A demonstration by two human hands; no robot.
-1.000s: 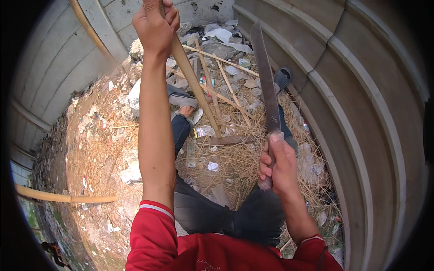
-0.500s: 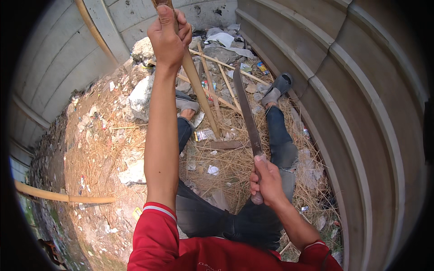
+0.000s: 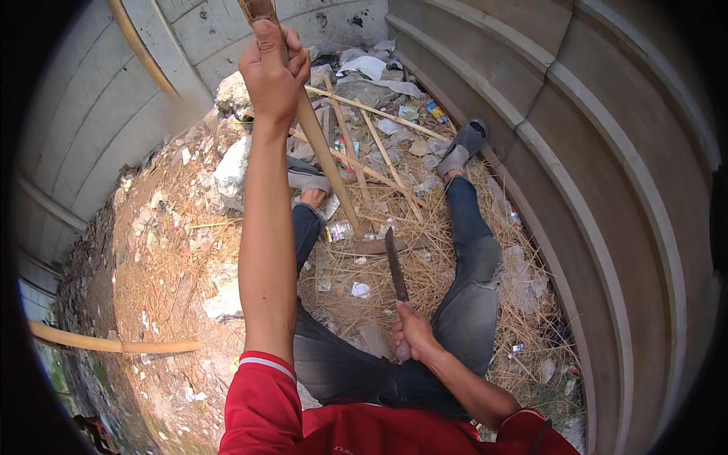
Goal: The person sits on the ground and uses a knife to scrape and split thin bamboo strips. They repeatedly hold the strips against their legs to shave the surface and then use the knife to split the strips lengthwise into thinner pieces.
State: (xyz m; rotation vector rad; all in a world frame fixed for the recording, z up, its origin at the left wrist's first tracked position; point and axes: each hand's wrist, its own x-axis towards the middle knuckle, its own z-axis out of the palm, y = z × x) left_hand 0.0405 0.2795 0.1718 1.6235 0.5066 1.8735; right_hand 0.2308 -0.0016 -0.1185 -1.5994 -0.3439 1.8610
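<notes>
My left hand (image 3: 271, 76), arm stretched far forward, is closed around the upper part of a bamboo pole (image 3: 327, 155), thumb lying along it. The pole slants down between my spread legs, its lower end beside a flat piece of wood (image 3: 379, 247) on the ground. In my right hand (image 3: 414, 334), close to my lap, is the handle of a machete (image 3: 395, 267). Its dark blade points forward and up, foreshortened, apart from the pole in the picture. The pole's top runs to the picture's upper edge.
Thin split strips (image 3: 387, 148) lie crossed beyond the pole, among straw (image 3: 364, 299), litter and pale rocks (image 3: 231, 174). A corrugated metal wall (image 3: 561, 174) rises close on my right. Pale panels (image 3: 83, 114) stand to the left. Another bamboo pole (image 3: 114, 344) juts in at left.
My right hand has drawn back and left toward my lap with the machete, and its blade tip has dropped away from the far strips. My left hand still grips the pole.
</notes>
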